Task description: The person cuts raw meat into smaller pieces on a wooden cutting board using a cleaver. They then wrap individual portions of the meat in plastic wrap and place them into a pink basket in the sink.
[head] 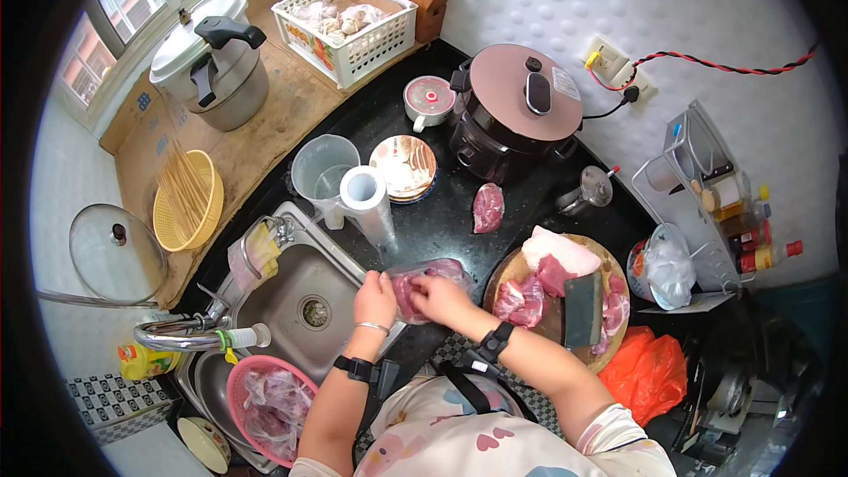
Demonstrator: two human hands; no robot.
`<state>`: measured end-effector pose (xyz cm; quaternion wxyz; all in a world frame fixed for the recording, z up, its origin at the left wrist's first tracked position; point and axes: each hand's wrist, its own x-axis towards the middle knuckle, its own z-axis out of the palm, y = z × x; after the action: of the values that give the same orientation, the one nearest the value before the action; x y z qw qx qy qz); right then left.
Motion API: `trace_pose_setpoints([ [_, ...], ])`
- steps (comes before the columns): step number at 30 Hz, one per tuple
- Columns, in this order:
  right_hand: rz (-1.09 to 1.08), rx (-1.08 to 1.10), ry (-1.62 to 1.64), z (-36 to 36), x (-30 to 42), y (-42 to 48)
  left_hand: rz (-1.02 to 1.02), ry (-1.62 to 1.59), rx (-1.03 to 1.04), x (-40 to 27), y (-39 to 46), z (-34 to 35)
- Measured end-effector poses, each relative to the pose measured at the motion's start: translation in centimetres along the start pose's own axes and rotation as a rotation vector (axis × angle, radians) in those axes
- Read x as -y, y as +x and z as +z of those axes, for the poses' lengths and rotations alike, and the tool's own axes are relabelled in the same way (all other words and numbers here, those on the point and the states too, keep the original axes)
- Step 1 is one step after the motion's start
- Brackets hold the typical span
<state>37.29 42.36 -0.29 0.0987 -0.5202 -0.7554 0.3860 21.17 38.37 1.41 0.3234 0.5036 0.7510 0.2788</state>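
A piece of raw meat in clear plastic (445,271) lies on the black counter right of the sink. Gripping the plastic's left end is my left hand (375,299). My right hand (442,301) pinches the wrapped meat from the near side, its fingertips bent inward. Further back on the counter sits a smaller wrapped piece of meat (488,208). To the right, a round wooden cutting board (548,334) bears several raw cuts, one with a pale fat layer (558,250). A cleaver (583,309) lies flat across the board. Behind my hands stands a roll of clear plastic (368,202).
The steel sink (278,331) is at left, with a pink basket (235,387) of bagged meat at its near end. Behind stand a plastic jug (324,162), stacked plates (403,165) and an electric pressure cooker (523,99). A red plastic bag (646,374) is at right.
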Motion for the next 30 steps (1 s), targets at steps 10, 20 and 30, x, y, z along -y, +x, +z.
trace_pose_setpoints([
  [10,0.782,-0.565,0.186,-9.0,-7.7,11.2,0.123,-0.006,-0.089,-4.2,-0.4,-2.2],
  [20,0.687,-0.467,0.999,-6.8,-9.6,12.5,0.282,-0.564,0.019,5.4,1.9,3.4],
  [30,0.453,0.672,1.349,-3.5,-2.7,0.5,0.146,-0.569,0.074,2.1,1.0,0.5],
])
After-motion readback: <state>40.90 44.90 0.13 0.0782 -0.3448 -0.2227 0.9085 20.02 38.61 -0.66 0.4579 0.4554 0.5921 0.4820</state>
